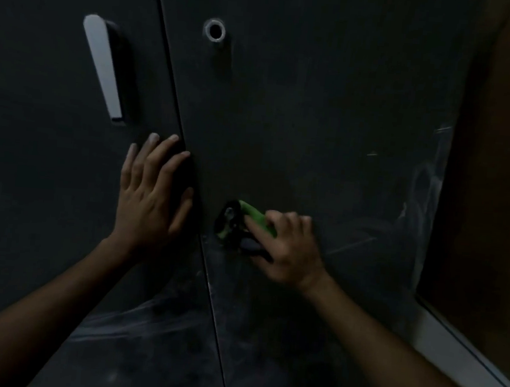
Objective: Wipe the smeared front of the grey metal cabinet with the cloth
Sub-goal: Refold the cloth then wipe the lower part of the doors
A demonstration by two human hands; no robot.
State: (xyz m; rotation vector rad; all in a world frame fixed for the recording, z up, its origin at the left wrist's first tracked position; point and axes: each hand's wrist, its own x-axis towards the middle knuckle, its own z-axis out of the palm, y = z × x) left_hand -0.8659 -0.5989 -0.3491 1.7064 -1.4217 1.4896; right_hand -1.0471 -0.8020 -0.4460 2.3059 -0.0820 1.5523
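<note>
Grey cabinet (314, 121) front — whitish smears low; green cloth (256, 216) pressed against it.

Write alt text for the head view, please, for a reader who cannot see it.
In dim light, the right hand grips a green-and-black cloth against a smeared grey metal cabinet. The left hand rests flat beside the door seam, below a silver handle.

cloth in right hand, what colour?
Bright green with black parts; cloth, gripped by the right hand, shows best in the head view.
</note>
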